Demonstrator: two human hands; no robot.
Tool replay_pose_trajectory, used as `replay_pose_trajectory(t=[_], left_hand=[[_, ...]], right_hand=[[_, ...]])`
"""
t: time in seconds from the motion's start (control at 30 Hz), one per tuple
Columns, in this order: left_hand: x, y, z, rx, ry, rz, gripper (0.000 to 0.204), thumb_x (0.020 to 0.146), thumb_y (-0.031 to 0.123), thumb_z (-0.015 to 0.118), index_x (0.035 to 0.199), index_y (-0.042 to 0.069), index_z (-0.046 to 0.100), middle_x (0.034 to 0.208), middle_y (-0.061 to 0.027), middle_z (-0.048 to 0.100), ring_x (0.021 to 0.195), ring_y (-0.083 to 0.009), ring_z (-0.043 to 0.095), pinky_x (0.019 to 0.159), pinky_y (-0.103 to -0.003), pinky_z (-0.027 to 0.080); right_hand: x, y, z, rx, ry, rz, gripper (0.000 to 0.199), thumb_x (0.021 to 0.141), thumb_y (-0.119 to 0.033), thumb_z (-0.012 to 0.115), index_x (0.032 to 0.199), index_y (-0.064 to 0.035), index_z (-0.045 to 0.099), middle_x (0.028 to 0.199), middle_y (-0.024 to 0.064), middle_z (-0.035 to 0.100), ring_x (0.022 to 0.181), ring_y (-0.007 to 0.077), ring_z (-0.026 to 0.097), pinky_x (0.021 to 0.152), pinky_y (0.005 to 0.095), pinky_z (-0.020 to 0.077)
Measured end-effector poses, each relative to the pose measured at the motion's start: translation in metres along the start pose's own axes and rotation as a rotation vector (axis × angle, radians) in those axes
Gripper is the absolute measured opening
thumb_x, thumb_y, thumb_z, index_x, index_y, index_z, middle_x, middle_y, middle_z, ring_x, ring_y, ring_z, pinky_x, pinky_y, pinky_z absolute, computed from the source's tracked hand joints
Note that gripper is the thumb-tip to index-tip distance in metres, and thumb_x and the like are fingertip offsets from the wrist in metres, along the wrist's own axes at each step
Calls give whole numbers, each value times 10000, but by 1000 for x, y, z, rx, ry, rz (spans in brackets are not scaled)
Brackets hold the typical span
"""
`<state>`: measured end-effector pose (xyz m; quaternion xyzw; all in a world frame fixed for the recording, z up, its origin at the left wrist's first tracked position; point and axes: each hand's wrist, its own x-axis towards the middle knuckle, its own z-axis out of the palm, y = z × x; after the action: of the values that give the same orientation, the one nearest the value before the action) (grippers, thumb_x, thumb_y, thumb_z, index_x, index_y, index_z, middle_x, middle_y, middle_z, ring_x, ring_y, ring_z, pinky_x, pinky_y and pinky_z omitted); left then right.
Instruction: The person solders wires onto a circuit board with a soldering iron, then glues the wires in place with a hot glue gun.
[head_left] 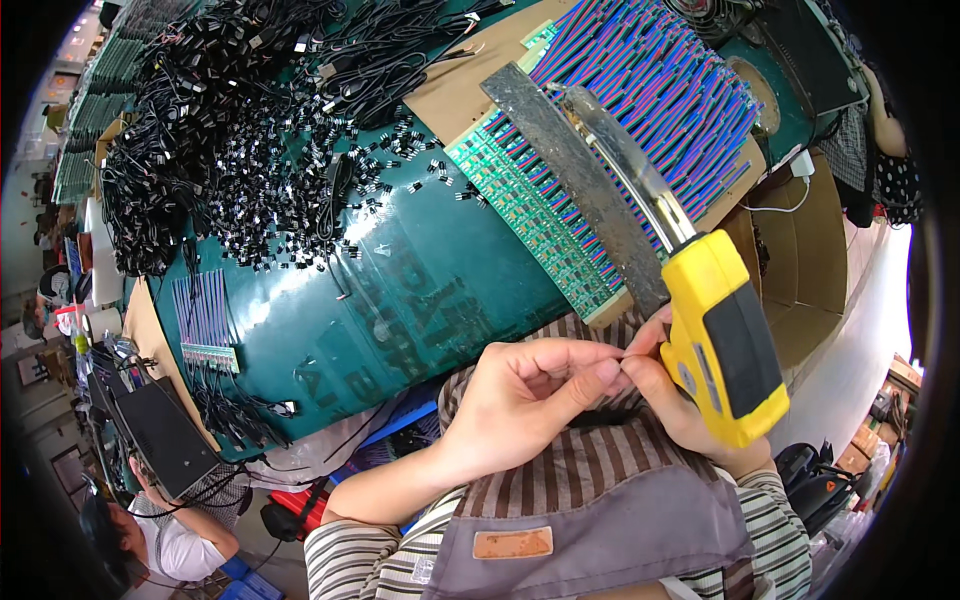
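Note:
At the table's near edge, my left hand (515, 405) and my right hand (685, 415) meet, thumbs and forefingers pinched together. Whatever sits between the fingertips is too small to make out. A yellow and black pistol-shaped tool (725, 330) with a metal tip, like a soldering gun, covers part of my right hand. Whether that hand supports it, I cannot tell. Its metal end reaches over a dark steel bar (575, 180), which lies across rows of blue, red and black wires (650, 85). Those wires join a panel of green circuit boards (530, 215) on cardboard.
Black cables (150, 180) and many small black connectors (270, 190) are heaped on the green table mat (440, 270). A smaller wired board strip (210, 355) lies at the left. An open cardboard box (800, 250) stands at right. Another person (185, 545) sits at lower left.

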<state>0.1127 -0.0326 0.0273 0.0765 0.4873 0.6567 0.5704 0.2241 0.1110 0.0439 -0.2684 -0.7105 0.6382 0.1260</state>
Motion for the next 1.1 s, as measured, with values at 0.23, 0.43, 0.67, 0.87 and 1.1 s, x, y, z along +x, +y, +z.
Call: replay_pose_trajectory(t=[0.23,0.43,0.67,0.87,1.1], left_hand=[[11,19,-15,798,89,590,108,800,-6,737,908,-1,735,812,-106,720,707,-205,679,698,-303,524],[13,35,-24,892,104,615,105,770,3,738,874,17,731,796,-92,715,689,-215,676,666,-306,518],[43,64,-79,527,346,209,120,901,50,679,967,-48,700,887,-92,729,824,-132,694,753,-236,544],[72,80,-106,438,338,182,146,913,63,670,968,-71,688,893,-116,721,822,-126,689,790,-244,556],[76,84,-112,370,289,145,168,909,71,677,985,-78,691,891,-125,721,823,-142,691,815,-258,559]], right_hand=[[11,-9,-6,-83,-293,3,442,877,45,652,1243,-43,422,952,64,568,887,140,596,795,280,504],[19,-16,5,-324,-272,-95,410,928,-78,630,1268,-24,407,974,81,596,849,153,604,774,281,490],[9,-12,-11,-392,-205,116,891,874,-771,371,1268,25,452,811,7,566,658,98,518,806,280,432],[-2,1,7,-151,-36,234,745,920,-657,466,1285,-8,443,1069,81,530,722,112,519,643,277,458],[-9,28,-8,-437,-35,-18,212,783,-140,625,973,-75,693,910,96,633,806,307,616,735,395,506]])
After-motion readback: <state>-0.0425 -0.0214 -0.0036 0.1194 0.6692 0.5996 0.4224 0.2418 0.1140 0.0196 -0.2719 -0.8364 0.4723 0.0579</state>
